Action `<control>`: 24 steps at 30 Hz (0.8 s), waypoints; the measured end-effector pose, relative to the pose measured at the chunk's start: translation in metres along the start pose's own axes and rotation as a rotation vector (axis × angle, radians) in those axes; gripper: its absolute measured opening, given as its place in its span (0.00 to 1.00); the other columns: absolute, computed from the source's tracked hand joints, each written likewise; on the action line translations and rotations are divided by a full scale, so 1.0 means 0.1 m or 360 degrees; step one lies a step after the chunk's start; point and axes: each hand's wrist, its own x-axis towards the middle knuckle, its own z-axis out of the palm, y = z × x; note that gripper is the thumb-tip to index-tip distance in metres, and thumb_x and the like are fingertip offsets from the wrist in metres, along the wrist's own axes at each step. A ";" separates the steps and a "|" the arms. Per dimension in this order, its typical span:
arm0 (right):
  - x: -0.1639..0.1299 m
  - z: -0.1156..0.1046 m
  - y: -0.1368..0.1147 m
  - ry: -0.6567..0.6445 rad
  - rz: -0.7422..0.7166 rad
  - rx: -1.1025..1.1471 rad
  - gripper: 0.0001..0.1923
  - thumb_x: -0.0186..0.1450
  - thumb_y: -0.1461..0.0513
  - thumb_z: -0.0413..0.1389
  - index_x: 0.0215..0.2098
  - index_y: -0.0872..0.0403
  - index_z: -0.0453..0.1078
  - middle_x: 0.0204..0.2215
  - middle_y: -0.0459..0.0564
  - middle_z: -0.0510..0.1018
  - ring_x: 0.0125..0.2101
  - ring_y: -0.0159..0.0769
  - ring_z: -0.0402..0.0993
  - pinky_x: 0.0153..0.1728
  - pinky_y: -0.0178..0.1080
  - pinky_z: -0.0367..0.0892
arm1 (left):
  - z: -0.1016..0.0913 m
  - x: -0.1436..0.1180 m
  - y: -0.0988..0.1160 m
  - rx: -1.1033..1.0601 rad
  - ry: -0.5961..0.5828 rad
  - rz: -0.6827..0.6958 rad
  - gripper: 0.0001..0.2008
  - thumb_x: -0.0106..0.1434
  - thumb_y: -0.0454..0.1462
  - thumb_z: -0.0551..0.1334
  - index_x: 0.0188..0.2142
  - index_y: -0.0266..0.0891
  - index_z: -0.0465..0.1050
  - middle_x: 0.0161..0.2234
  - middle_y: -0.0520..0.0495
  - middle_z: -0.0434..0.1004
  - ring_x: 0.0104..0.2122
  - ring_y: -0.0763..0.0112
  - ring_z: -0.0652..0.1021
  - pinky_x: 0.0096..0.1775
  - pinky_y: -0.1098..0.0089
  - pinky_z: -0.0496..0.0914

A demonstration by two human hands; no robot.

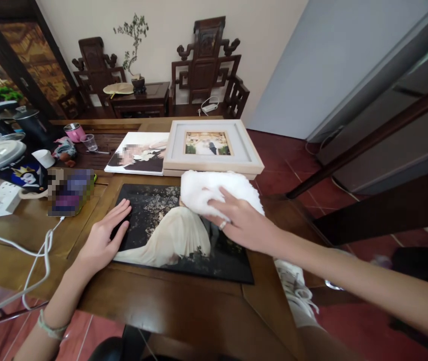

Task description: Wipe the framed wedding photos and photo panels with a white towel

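Head view: your right hand (pixel 242 220) is pressing a white towel (pixel 214 190) onto the dark photo print (pixel 168 235), while your left hand (pixel 103 238) is lying flat, fingers spread, on its near-left edge on the desk (pixel 183 306).

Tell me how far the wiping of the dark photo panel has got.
Done: not visible. In hand: the right hand presses a white cloth on the dark photo panel; the left hand rests flat on its left edge. Left: the cloth covers only the upper right.
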 end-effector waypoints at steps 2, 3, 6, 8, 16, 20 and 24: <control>-0.19 0.06 -0.13 -0.0001 -0.0143 -0.0036 0.15 0.64 0.66 0.45 0.43 0.57 0.71 0.53 0.63 0.71 0.62 0.53 0.55 0.58 0.63 0.53 | 0.00 0.00 0.00 0.0003 0.0002 -0.0004 0.22 0.68 0.43 0.52 0.56 0.36 0.67 0.61 0.41 0.64 0.61 0.59 0.64 0.61 0.53 0.58; -0.28 0.10 -0.23 -0.0025 -0.0227 -0.0021 0.15 0.63 0.67 0.47 0.44 0.58 0.71 0.56 0.64 0.69 0.63 0.53 0.51 0.59 0.64 0.50 | 0.00 0.00 0.00 0.0005 -0.0002 -0.0009 0.22 0.68 0.43 0.52 0.56 0.36 0.67 0.61 0.41 0.64 0.61 0.59 0.64 0.61 0.53 0.58; -0.53 0.17 -0.57 -0.0208 -0.0464 0.0100 0.15 0.60 0.66 0.51 0.43 0.57 0.72 0.60 0.62 0.64 0.65 0.53 0.46 0.62 0.65 0.39 | 0.00 0.01 0.00 0.0023 -0.0011 -0.0029 0.22 0.68 0.44 0.52 0.56 0.36 0.68 0.60 0.41 0.64 0.61 0.59 0.64 0.62 0.53 0.57; -0.60 0.18 -0.72 -0.0336 -0.0551 0.0181 0.16 0.59 0.64 0.53 0.45 0.56 0.72 0.60 0.59 0.64 0.64 0.53 0.47 0.62 0.64 0.37 | 0.00 0.01 0.01 0.0040 -0.0015 -0.0033 0.22 0.68 0.45 0.52 0.56 0.36 0.68 0.60 0.41 0.64 0.61 0.59 0.64 0.62 0.53 0.57; -0.15 -0.05 -0.11 -0.0152 -0.0232 0.0093 0.14 0.65 0.66 0.48 0.46 0.55 0.71 0.52 0.57 0.74 0.61 0.49 0.57 0.60 0.59 0.52 | -0.01 0.03 0.03 0.0043 0.0000 -0.0028 0.22 0.68 0.44 0.53 0.55 0.36 0.68 0.60 0.42 0.65 0.60 0.60 0.65 0.62 0.54 0.57; -0.04 -0.09 0.14 -0.0021 -0.0061 -0.0018 0.13 0.66 0.67 0.46 0.42 0.54 0.71 0.46 0.55 0.77 0.59 0.53 0.61 0.56 0.62 0.59 | -0.01 0.03 0.03 0.0052 -0.0011 -0.0024 0.22 0.68 0.45 0.52 0.56 0.36 0.68 0.60 0.42 0.65 0.61 0.60 0.65 0.62 0.54 0.57; -0.32 0.07 -0.09 0.0045 -0.0231 -0.0082 0.14 0.61 0.69 0.47 0.42 0.58 0.71 0.55 0.62 0.70 0.64 0.52 0.49 0.60 0.64 0.48 | -0.01 0.03 0.03 0.0066 -0.0018 -0.0026 0.22 0.68 0.45 0.52 0.56 0.38 0.68 0.60 0.42 0.65 0.61 0.59 0.65 0.61 0.53 0.57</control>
